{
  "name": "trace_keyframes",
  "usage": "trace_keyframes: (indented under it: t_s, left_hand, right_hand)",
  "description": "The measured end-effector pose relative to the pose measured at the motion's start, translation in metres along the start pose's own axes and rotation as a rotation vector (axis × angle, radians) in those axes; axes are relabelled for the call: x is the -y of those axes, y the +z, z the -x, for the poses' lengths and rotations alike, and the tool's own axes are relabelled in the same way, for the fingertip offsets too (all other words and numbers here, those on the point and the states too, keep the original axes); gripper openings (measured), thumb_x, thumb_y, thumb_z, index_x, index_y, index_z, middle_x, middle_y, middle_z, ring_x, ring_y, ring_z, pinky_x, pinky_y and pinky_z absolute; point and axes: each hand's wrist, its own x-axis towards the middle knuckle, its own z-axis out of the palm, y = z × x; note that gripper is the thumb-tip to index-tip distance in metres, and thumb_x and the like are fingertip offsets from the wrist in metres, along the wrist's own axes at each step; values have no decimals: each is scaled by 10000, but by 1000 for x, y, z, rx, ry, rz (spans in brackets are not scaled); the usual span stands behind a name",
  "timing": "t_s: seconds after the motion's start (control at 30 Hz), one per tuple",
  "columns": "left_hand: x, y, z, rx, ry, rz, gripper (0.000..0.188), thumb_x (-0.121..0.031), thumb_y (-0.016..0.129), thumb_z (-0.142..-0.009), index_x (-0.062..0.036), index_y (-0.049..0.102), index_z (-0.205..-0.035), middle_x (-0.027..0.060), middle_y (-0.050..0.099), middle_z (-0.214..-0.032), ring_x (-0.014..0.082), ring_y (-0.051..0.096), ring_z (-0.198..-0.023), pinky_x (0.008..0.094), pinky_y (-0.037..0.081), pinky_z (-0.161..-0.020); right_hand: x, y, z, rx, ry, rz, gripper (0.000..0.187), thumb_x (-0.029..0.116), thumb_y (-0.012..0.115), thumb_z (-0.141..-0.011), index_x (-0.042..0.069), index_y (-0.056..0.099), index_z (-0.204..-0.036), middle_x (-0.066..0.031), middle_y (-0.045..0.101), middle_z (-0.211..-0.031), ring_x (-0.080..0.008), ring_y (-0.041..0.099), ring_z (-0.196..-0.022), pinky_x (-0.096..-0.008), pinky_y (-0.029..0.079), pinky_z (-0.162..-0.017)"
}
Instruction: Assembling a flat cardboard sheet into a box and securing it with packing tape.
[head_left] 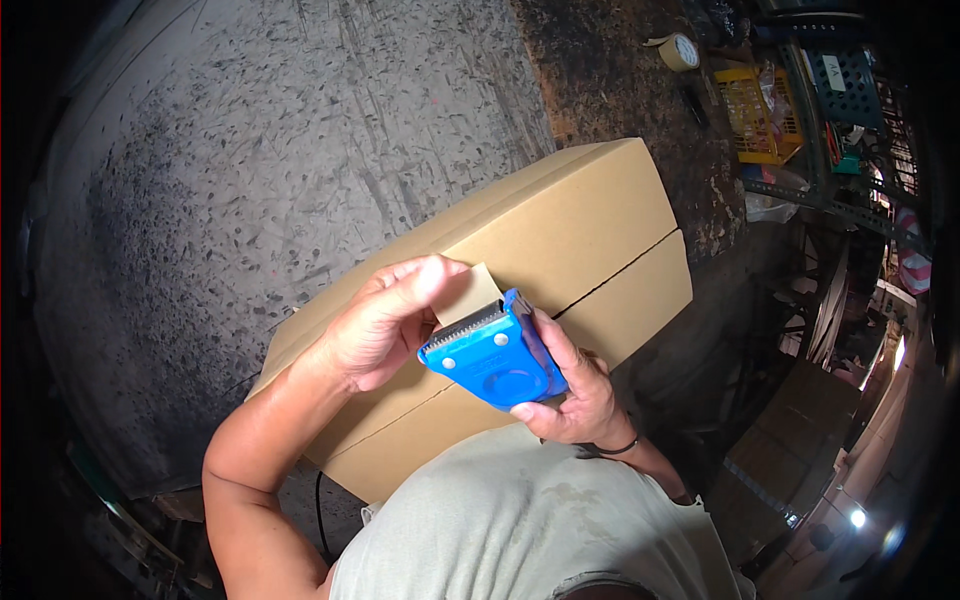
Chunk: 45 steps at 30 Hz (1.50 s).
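Observation:
My right hand (578, 395) is wrapped round a blue tape dispenser (490, 365) with a toothed metal cutting edge. A short tan strip of packing tape (470, 295) sticks out past the teeth. At its far end, the thumb and fingers of my left hand (385, 310) pinch the strip. Under both hands lies a large brown cardboard box (580, 215). A dark seam runs along its upper face between two flaps, and my hands and the dispenser cover part of it.
The box rests on a worn grey table (300, 150) with dark scuffs. Toward the far right lie a tape roll (680, 52) and a yellow plastic basket (758, 115). A metal shelf with a dark green crate (845, 88) stands beside them. Flattened cardboard (795, 440) is low on the right.

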Motion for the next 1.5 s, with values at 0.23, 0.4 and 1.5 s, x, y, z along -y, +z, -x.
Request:
trace_keyframes:
  t_s: [0.23, 0.4, 1.5]
  left_hand:
    - [-27, -5, -23, -42, 242, -531, 145, -154, 664, -905, -24, 618, -861, -12, 619, -756, 46, 537, -691, 221, 446, -613]
    - [-25, -27, -39, -108, 243, -685, 155, -196, 663, -905, -72, 588, -850, -48, 563, -711, 21, 441, -557, 197, 322, -475]
    - [-8, -68, -63, -88, 147, -729, 313, -227, 657, -909, -31, 556, -1130, -27, 561, -802, 70, 507, -728, 250, 436, -684]
  right_hand:
    - [24, -7, -4, 35, 322, -136, 776, 208, 708, -838, 15, 286, -1461, -223, 561, -1264, -281, 624, -1077, -345, 494, -888]
    - [38, -16, -6, 108, 533, -217, 775, 243, 685, -878, 13, 247, -1474, -212, 490, -1362, -245, 541, -1188, -346, 433, -975]
    - [30, -14, -3, 153, 580, -237, 761, 210, 670, -884, 20, 236, -1479, -201, 541, -1305, -231, 581, -1124, -346, 455, -950]
